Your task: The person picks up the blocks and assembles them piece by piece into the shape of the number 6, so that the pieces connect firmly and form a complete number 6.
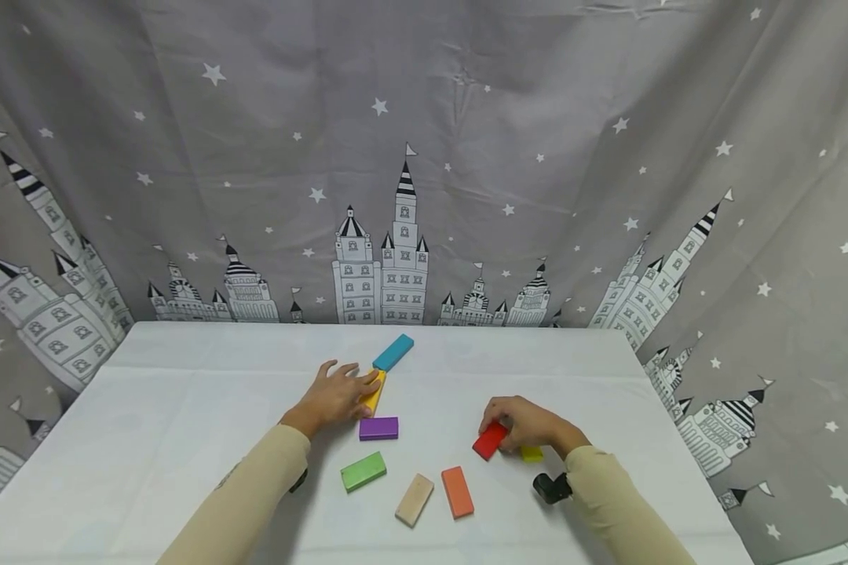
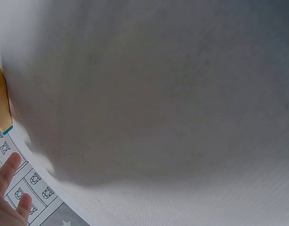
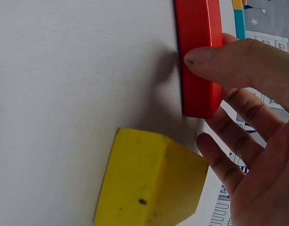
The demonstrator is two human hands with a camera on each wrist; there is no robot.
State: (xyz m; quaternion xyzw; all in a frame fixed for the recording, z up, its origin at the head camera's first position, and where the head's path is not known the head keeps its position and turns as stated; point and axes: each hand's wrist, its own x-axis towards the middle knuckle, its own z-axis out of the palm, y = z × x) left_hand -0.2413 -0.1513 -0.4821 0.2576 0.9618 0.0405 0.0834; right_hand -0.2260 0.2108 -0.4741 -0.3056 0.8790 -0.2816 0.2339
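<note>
Currently red block (image 1: pixel 490 441) is pinched in right grip (image 1: pixel 526 424), likely for control, yellow block (image 3: pixel 135 179) just beside; amber block (image 1: pixel 373 399) is touched by left grip (image 1: pixel 332 398), pinch unclear.

Grey backdrop cloth (image 1: pixel 523 71), printed with white stars (image 1: pixel 379 106), black-and-white castles (image 1: pixel 405 267) — lightly creased, hanging behind a white table (image 1: pixel 148 424)

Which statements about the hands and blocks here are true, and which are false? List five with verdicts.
1. The right hand holds the red block. True.
2. The purple block lies closer to the left hand than to the right hand. True.
3. The left hand touches the green block. False: it touches the amber block.
4. The wood block lies farthest back. False: the blue block does.
5. The yellow block lies near the right hand. True.
</note>
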